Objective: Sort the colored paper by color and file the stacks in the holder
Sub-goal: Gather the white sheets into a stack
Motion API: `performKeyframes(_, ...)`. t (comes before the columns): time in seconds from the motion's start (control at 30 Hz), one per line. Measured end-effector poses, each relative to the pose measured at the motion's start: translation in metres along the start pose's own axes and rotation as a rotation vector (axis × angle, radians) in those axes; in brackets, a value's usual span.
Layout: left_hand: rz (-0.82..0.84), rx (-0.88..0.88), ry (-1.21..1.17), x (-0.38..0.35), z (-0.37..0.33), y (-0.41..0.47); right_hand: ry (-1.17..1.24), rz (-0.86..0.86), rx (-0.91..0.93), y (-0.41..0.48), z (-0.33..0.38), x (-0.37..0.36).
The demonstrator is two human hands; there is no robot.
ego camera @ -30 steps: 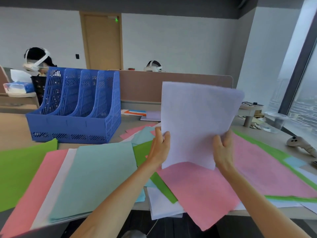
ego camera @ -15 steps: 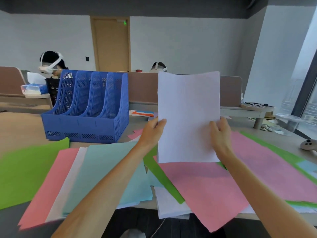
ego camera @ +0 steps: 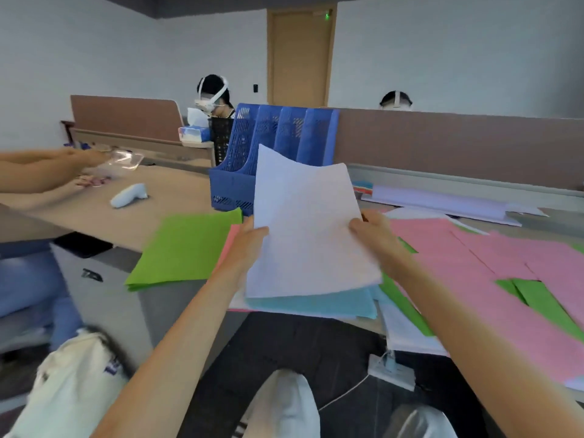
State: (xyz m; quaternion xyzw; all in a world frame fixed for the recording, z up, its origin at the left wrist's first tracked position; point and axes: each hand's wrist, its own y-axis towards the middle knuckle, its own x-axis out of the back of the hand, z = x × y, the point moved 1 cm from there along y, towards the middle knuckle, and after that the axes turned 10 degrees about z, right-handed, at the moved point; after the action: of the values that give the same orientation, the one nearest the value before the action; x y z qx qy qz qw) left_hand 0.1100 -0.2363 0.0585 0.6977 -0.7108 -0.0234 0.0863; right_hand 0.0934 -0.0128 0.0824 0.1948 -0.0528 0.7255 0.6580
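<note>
Head view, one entry: white sheets (ego camera: 309, 229), a thin stack, held up off the counter (ego camera: 164, 197) at chest height. The left hand (ego camera: 249, 245) grips the left edge and the right hand (ego camera: 373, 235) the right edge, thumbs on the near face, the other fingers hidden behind the paper. The long axis runs up and away, with the top leaning toward the blue holder (ego camera: 278, 134). The holder stands directly beyond the stack and a little to the left, so the left hand is the nearer one; its slots appear to open toward the person — though blur makes that uncertain. The sheets cover the holder's lower right front, and whether any slot is already filled cannot be made out. Sorted or loose below: green sheets (ego camera: 186, 248) left, a light-blue stack (ego camera: 316, 303) just under the hands, pink sheets (ego camera: 474, 263) spread right — their far edges cut off by the frame.
</note>
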Motion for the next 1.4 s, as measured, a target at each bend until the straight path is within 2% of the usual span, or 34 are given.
performKeyframes(0.1,-0.057,0.051,-0.081,0.038,0.015,-0.022,-0.069,0.132,-0.038,-0.003,-0.011,-0.026)
performKeyframes(0.2,-0.091,0.081,-0.12,0.074,0.029,-0.038,-0.405,0.146,-0.119,0.0,-0.034,-0.029)
performKeyframes(0.27,-0.092,0.103,-0.108,0.09,0.035,-0.045,-0.495,0.149,-0.205,0.008,-0.048,-0.022)
performKeyframes(0.4,-0.105,0.15,-0.097,0.098,0.044,-0.044,-0.479,0.138,-0.322,0.022,-0.052,-0.016)
performKeyframes(0.67,0.024,0.238,0.004,0.084,0.04,-0.033,-0.08,0.051,-0.409,0.036,-0.05,-0.011)
performKeyframes(0.83,0.058,0.268,0.037,0.084,0.035,-0.033,0.008,0.039,-0.501,0.045,-0.053,-0.003)
performKeyframes(0.93,0.046,0.273,0.05,0.083,0.034,-0.033,-0.023,0.048,-0.476,0.05,-0.057,0.0)
performKeyframes(1.13,0.038,0.277,0.074,0.081,0.032,-0.031,-0.083,0.19,-0.397,0.041,-0.052,-0.003)
performKeyframes(1.4,0.038,0.259,0.043,0.085,0.018,-0.029,-0.082,0.041,-0.321,0.042,-0.052,0.046)
